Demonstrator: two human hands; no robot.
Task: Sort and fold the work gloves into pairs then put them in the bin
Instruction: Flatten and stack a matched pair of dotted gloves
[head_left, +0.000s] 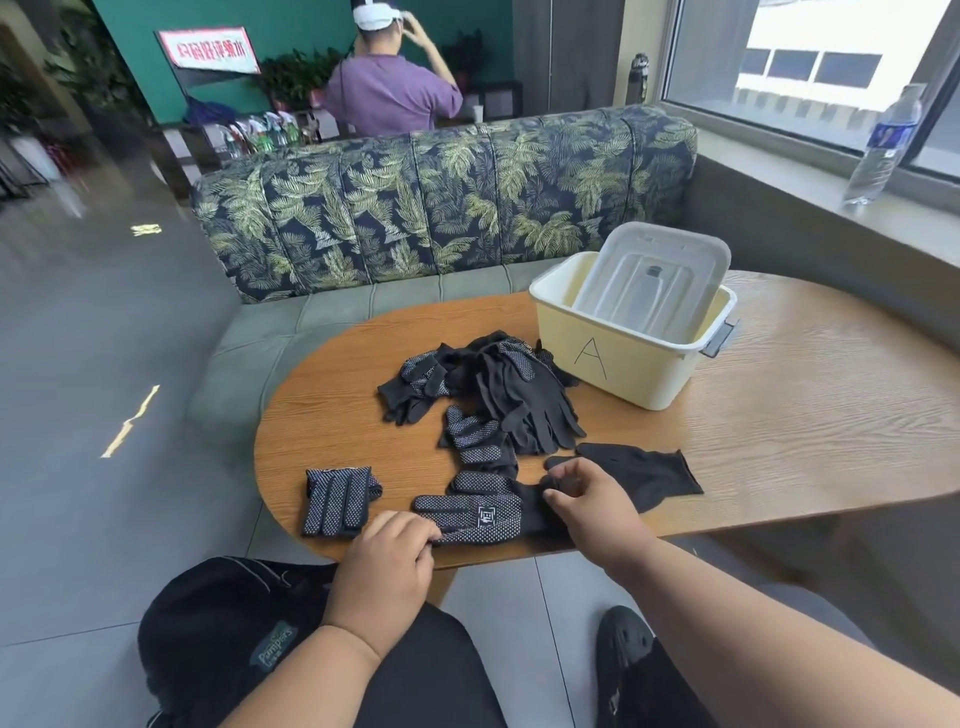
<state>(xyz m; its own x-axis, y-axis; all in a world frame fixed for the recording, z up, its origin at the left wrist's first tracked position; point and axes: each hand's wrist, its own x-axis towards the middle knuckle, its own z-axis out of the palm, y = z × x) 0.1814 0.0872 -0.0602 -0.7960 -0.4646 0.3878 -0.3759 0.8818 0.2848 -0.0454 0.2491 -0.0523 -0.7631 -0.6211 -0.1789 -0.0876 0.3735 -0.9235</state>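
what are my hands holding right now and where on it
Both grip the black dotted work glove lying on the table: left hand at its fingertips, right hand at its cuff.

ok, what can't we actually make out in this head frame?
- Bin interior: the lid leaning inside hides it.
- Glove pile: overlapping black gloves, count unclear.
- Dotted glove: its cuff is hidden by the right hand, its fingertips by the left hand.

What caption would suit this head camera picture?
Both hands, left and right, flatten a dotted black glove beside a folded pair, yellow bin waiting.
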